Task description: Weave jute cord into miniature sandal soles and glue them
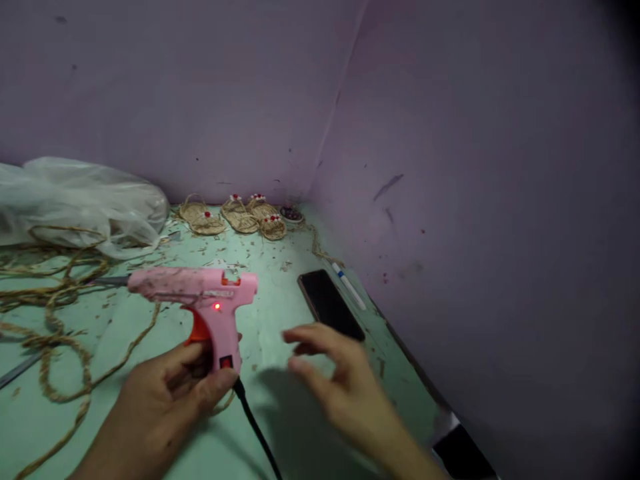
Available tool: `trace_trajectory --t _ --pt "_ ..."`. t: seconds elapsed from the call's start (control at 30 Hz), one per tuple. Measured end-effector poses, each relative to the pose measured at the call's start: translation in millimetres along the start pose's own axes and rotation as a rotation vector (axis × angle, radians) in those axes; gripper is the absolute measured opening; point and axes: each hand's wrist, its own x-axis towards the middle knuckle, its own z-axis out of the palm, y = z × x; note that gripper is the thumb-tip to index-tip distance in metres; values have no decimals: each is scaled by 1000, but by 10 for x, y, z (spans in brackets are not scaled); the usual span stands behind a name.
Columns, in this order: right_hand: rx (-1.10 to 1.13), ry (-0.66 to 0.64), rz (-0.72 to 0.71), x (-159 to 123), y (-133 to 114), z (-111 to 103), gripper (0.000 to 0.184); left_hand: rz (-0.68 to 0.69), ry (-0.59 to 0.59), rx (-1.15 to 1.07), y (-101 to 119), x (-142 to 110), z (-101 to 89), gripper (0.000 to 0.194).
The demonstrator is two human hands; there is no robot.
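My left hand (175, 393) grips a pink hot glue gun (223, 317) low on its handle, with the thumb by the red switch. The gun points left, its red light is lit, and brown smudges mark the barrel. A black cord (255, 417) runs down from the handle. My right hand (335, 380) hovers to the right of the gun, holding nothing, its fingers curled and a gap between thumb and forefinger. Just beyond that hand lies a black phone (330, 303), partly covered by it.
Twisted rope (65, 360) lies in loops at the left, beside a white plastic bag (85, 203). Several small woven sandals (240, 217) with red and white beads sit along the wall near a small bowl (291, 214). A white-and-blue pen (349, 287) lies beside the phone. Fibre scraps litter the green table (270, 300).
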Motion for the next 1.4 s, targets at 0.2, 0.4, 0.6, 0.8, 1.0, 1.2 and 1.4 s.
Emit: trace_trajectory --t 0.2,0.4,0.6,0.8,1.0,1.2,1.4 --pt "-1008 102 367 82 77 -1218 25 -126 79 -28 -18 53 -58 40" --pt "-1157 -97 457 401 235 -1153 13 -166 73 -48 -135 98 -157 38" --pt "-1254 -213 548 542 570 -975 28 -157 138 -36 -126 57 -131 39" --pt "-1303 -147 514 528 618 -948 29 -211 112 -99 -140 71 -126 32" --pt "-1343 -62 508 613 575 -970 28 -196 159 -82 -64 34 -117 38" --pt "-1334 75 414 589 343 -1186 17 -162 272 -129 64 -17 -51 27" --pt "-1192 235 291 401 93 -1132 14 -206 84 -263 -145 55 -149 43"
